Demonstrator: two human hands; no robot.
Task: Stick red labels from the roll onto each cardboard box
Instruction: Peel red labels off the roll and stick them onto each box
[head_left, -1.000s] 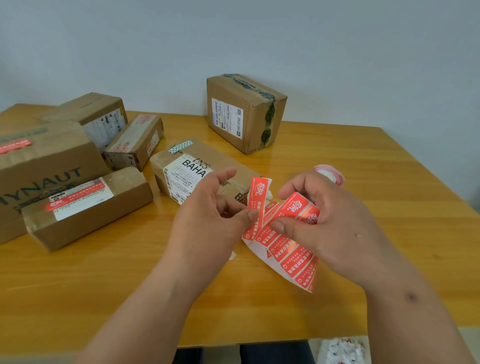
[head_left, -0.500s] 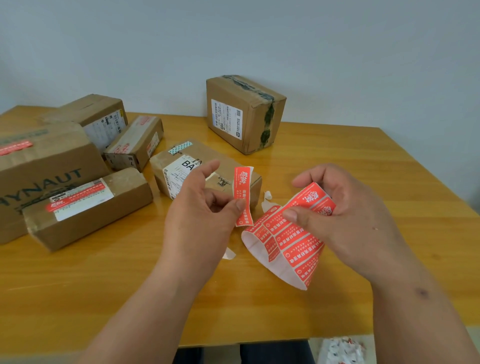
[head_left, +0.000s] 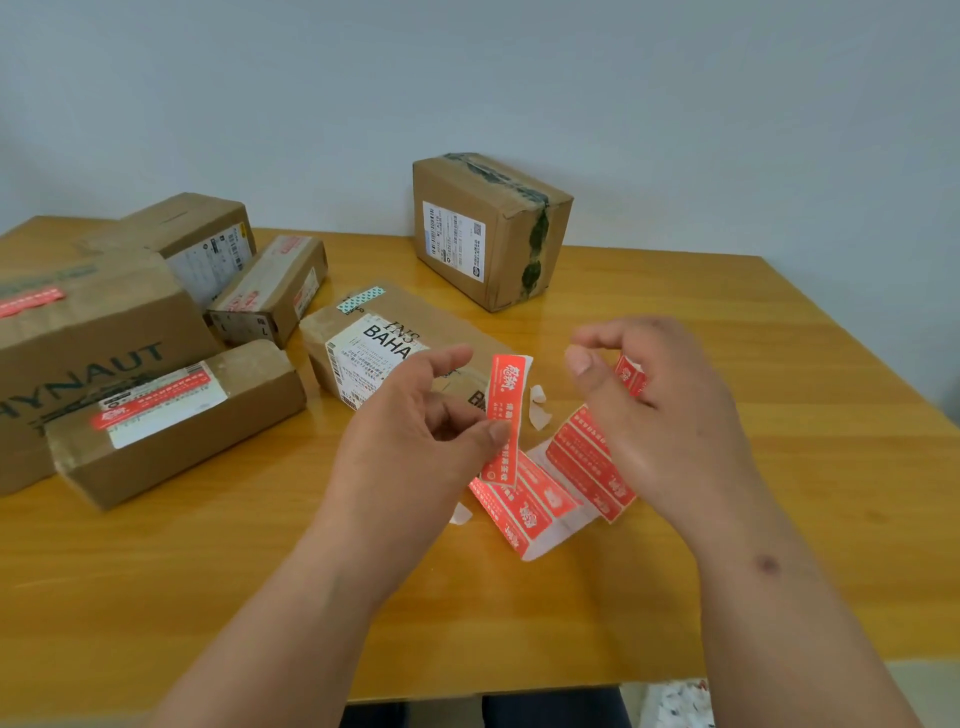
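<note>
Since the earlier frame our right hand (head_left: 670, 415) has released the red label strip (head_left: 566, 483) at centre frame (fingers apart); our left hand (head_left: 415, 431) pinches one peeled red label (head_left: 506, 415), ready for sticking.

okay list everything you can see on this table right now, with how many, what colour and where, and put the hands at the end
Cardboard boxes: six, brown, five on the table's left and middle, one at the back.
Peeled label: one, red, pinched in the left hand.
Label strip: one, red on white backing, lying on the table under the right hand.
Backing scraps: a few, white, beside the strip.
Table: one, yellow wood.
Wall: pale grey, behind.
Hands: left; right.
</note>
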